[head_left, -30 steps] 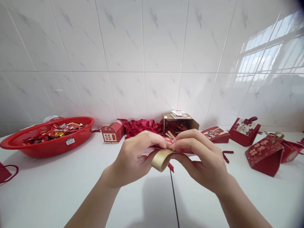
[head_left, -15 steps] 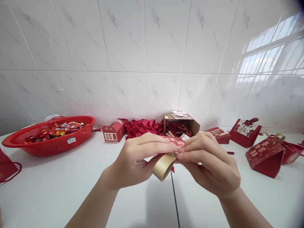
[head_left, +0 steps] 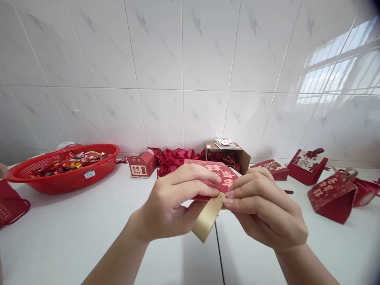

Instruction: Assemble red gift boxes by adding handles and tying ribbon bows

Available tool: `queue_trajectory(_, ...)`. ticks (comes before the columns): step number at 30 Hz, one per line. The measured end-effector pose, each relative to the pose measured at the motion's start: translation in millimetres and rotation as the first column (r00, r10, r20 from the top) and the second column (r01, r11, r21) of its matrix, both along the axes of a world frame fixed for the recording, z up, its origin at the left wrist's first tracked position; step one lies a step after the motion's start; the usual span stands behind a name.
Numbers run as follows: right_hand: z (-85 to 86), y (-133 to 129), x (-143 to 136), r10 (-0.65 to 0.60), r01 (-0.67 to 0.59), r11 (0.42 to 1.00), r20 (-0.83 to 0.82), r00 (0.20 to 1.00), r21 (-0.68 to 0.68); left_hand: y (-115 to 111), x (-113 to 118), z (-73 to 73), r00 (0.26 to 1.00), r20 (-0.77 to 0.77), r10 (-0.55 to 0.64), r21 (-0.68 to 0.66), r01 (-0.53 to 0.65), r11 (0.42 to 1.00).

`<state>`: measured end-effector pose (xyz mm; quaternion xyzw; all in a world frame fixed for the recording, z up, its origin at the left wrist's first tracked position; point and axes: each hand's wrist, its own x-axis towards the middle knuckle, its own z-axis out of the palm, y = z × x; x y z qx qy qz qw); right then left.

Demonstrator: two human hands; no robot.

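Between my two hands, above the table, is a red gift box (head_left: 218, 172) with pale gold characters, tilted so its printed face shows. A looped gold strap (head_left: 204, 221) hangs from the box's near edge toward me. My left hand (head_left: 178, 202) is closed on the box's left side, its fingertips against the strap's top end. With thumb and fingers pinched, my right hand (head_left: 264, 206) grips the same edge from the right, close to where the strap meets the box. The fingers hide what fastens the strap.
A red plastic basket (head_left: 86, 176) of wrapped candies stands on the left. Along the wall are a small red box (head_left: 141, 164), red ribbons (head_left: 178, 158) and an open cardboard box (head_left: 243, 158). Finished-looking red boxes (head_left: 332, 194) stand right. Another person's hand (head_left: 3, 171) shows far left.
The gift box has tipped up, showing more of its printed face. The gold strap hangs lower and looks flatter. At far left, a hand and a red bag have shifted into view.
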<state>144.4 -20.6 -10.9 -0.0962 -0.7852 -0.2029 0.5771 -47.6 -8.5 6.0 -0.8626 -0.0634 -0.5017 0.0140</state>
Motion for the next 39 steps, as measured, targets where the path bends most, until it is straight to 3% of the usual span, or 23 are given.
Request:
queue_trajectory(5,1.3,0,-1,0.024,-0.024,0.999,-0.003,1.000,-0.030,-1,0,1.3,1.000,0.012,0.015,0.038,-0.015,0.999)
queue_trajectory(8,1.1,4,-2,0.100,-0.103,0.988,-0.031,0.994,-0.115,-3,1,1.9,0.999,0.034,0.031,0.042,-0.033,0.999)
queue_trajectory(13,-2.8,13,-1,0.196,-0.256,0.890,-0.190,0.962,-0.378,-4,8,0.7,0.992,0.119,0.045,-0.094,-0.034,0.995)
queue_trajectory(16,-4.5,15,2,0.228,-0.382,0.730,-0.326,0.918,-0.566,-4,15,-2.1,0.983,0.177,0.044,-0.250,0.002,0.968)
queue_trajectory(19,-4.5,17,4,0.256,-0.530,0.486,-0.466,0.847,-0.696,-4,20,-5.2,0.976,0.201,0.082,-0.425,0.011,0.905)
queue_trajectory(21,-3.9,18,4,0.251,-0.568,0.357,-0.510,0.823,-0.742,-3,22,-6.6,0.972,0.203,0.122,-0.516,0.001,0.856)
queue_trajectory(24,-2.6,19,3,0.193,-0.601,0.253,-0.569,0.799,-0.758,-1,19,-6.5,0.973,0.205,0.110,-0.611,0.039,0.791)
queue_trajectory(27,-1.3,19,2,0.105,-0.606,0.164,-0.597,0.796,-0.779,2,15,-3.5,0.969,0.228,0.091,-0.639,0.078,0.765)
queue_trajectory(34,-2.3,17,-1,0.113,-0.524,0.105,-0.513,0.851,-0.845,5,11,-1.1,0.915,0.330,0.231,-0.606,0.017,0.795)
queue_trajectory(36,-2.9,17,-3,0.128,-0.472,0.145,-0.457,0.880,-0.869,5,12,-2.9,0.904,0.336,0.265,-0.598,-0.013,0.801)
queue_trajectory(39,-3.1,17,-6,0.113,-0.376,0.267,-0.359,0.927,-0.887,5,14,-5.4,0.894,0.323,0.312,-0.583,-0.072,0.809)
